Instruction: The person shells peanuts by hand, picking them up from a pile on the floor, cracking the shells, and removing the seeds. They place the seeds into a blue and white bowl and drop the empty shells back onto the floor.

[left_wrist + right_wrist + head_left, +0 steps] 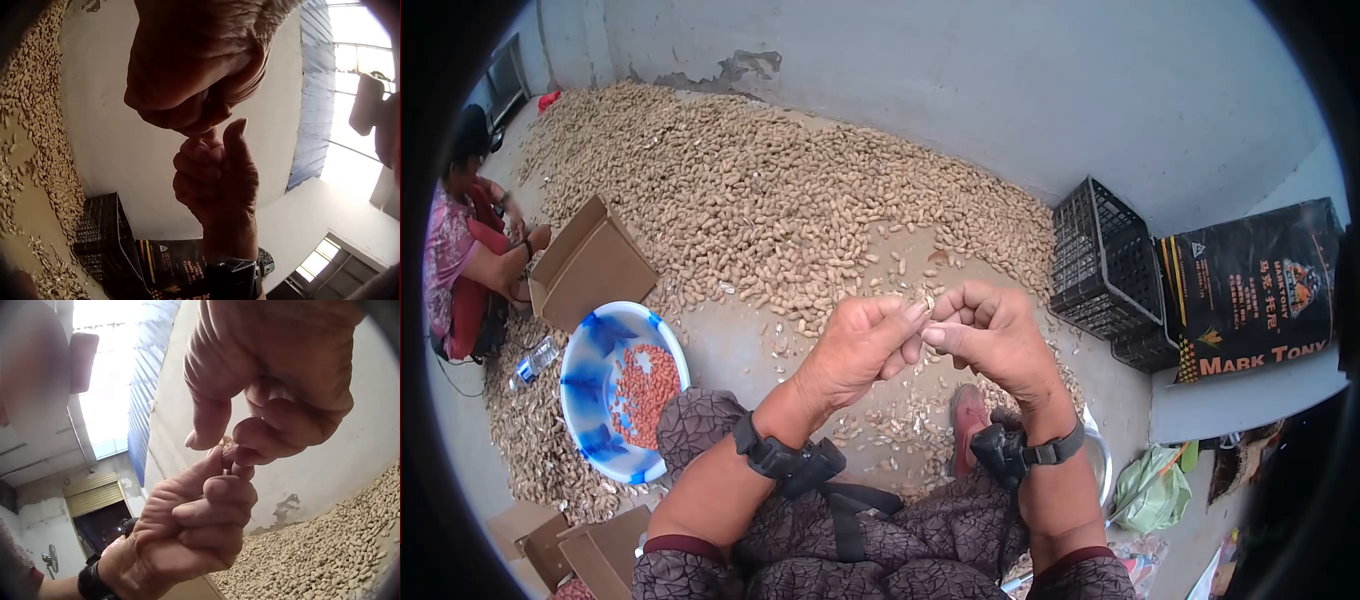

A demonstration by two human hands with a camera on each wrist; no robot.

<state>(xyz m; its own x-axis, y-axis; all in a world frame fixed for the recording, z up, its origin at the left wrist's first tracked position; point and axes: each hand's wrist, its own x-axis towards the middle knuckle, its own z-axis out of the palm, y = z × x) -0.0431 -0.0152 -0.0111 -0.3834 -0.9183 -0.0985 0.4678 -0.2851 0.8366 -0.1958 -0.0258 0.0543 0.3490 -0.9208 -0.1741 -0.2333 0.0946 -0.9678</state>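
In the head view both hands meet in front of the body over a small peanut (229, 450), pale and mostly covered by fingertips. My left hand (862, 345) pinches it between thumb and forefinger. Curled fingers of my right hand (992, 335) grip its other side, while the right thumb tip stands a little apart from it in the right wrist view. Below on the floor lie broken shells (910, 415). To the left, a blue and white basin (580, 400) holds shelled reddish peanuts (645, 390).
A large heap of unshelled peanuts (780, 190) spreads along the wall. Black crates (1100, 250) and a black printed sack (1255, 290) stand at right. Another person (475, 240) crouches at far left beside a cardboard box (590, 265). A plastic bottle (535, 362) lies near the basin.
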